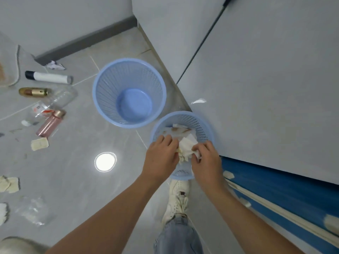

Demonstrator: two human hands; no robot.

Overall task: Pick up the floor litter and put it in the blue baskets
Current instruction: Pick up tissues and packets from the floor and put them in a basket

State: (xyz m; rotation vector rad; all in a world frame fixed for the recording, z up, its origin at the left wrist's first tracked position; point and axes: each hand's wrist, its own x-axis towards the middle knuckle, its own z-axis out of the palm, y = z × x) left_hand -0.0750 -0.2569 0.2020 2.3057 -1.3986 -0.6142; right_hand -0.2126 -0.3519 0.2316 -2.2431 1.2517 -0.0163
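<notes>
Two blue mesh baskets stand on the grey tile floor. The larger basket (102,92) is empty. The smaller basket (203,123), nearer to me, holds crumpled stained paper. Over its rim my left hand (161,154) and my right hand (207,160) both grip a wad of crumpled white tissue (187,145) between them. Litter lies on the floor at left: a white tube with a black cap (48,77), a gold bottle (34,92), a clear plastic bottle (55,101), a pink bottle (51,122), a paper scrap (55,65).
Grey cabinet fronts (256,88) rise on the right, close behind the small basket. My white shoe (178,200) stands just below it. More scraps (39,143), beige pieces (9,184) and a clear plastic bag (33,211) lie at left. A mat corner (9,70) is far left.
</notes>
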